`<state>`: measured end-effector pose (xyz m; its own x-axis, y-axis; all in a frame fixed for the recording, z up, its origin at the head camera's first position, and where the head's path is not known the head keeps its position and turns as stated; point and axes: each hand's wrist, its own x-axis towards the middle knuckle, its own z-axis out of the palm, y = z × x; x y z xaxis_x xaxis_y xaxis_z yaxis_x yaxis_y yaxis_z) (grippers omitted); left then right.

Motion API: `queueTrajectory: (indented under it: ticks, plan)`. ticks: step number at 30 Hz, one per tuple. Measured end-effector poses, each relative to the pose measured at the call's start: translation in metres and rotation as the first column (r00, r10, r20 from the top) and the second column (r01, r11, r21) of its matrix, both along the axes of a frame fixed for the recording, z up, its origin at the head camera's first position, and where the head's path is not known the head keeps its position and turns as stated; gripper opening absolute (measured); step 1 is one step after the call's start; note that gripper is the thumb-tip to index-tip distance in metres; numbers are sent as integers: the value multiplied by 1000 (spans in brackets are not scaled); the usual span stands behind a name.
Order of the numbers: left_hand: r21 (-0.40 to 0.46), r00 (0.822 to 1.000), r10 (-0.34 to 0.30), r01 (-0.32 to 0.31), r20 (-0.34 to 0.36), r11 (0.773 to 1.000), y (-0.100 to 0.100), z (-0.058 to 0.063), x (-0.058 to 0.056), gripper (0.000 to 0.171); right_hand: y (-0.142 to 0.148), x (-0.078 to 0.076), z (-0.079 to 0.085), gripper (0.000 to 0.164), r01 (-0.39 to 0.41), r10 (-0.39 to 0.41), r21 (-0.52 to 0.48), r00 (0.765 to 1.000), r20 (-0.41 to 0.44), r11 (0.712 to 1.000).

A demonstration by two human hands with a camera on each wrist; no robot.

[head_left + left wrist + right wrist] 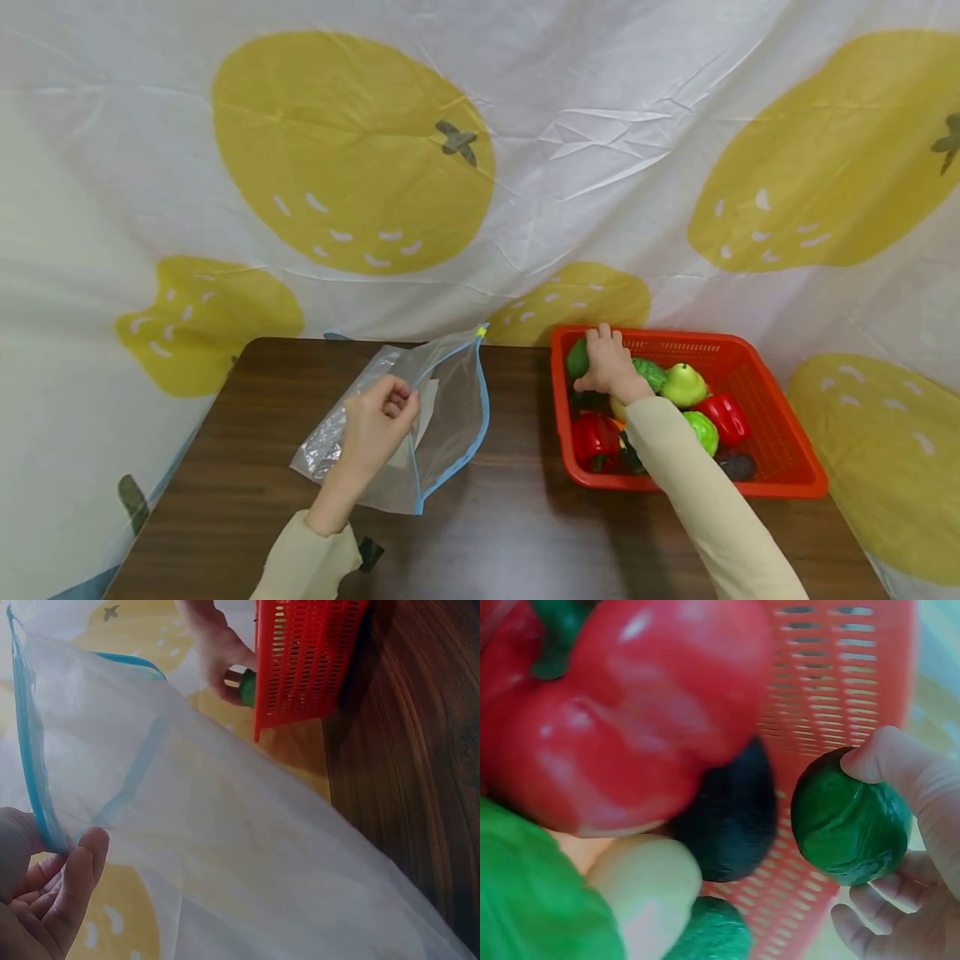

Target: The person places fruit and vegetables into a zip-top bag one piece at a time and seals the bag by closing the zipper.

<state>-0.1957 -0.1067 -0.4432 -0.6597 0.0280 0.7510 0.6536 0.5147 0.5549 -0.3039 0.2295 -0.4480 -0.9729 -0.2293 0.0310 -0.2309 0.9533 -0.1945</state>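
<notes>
My left hand [378, 421] pinches the rim of a clear zip bag [457, 417] with blue edging and a yellow slider. The bag's mouth gapes open toward the right, and in the left wrist view its sheer side [225, 825] spreads away from the fingers. Over the far left corner of a red basket [780, 408], my right hand [611, 367] grips a glossy dark green vegetable [851, 817], thumb on top and fingers curled beneath. Its rounded end shows in the right wrist view. Close by lie a red bell pepper [630, 712] and a blackish, pointed vegetable [731, 814].
The basket also holds a green pear [684, 385], a second red pepper [723, 418], a light green cabbage-like piece [701, 432] and a dark oval piece [737, 467]. Crinkled clear plastic [322, 446] lies under the bag on the wooden table [525, 542]. A patterned cloth [525, 167] hangs behind.
</notes>
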Motion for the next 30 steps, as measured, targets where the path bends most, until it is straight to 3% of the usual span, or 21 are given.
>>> queueTrajectory:
  ticks: [6, 11, 16, 19, 23, 30]
  plan:
    - [-2, 1000, 21, -21, -18, 1000, 2, 0, 0, 15, -5, 18, 26, 78, -42, 14, -209, 991, -135, 977]
    - [-11, 999, 35, -35, -29, 999, 4, 2, 1, 15, -36, 50, 56, 75, -178, 100, -384, 972, -214, 906]
    - [-8, 998, 39, -39, -41, 999, 5, 2, 0, 15, -76, 83, 73, 74, -354, 248, -439, 927, -282, 826]
    - [-13, 997, 45, -46, -55, 999, 7, 2, -1, 14, -97, 96, 70, 73, -455, 347, -402, 884, -314, 795]
    - [-16, 997, 44, -46, -62, 999, 9, 1, -1, 14, -118, 105, 58, 73, -529, 433, -335, 842, -323, 779]
    - [-12, 998, 17, -18, -53, 1000, 11, 0, 2, 14, -144, 100, 34, 71, -561, 513, -293, 828, -227, 775]
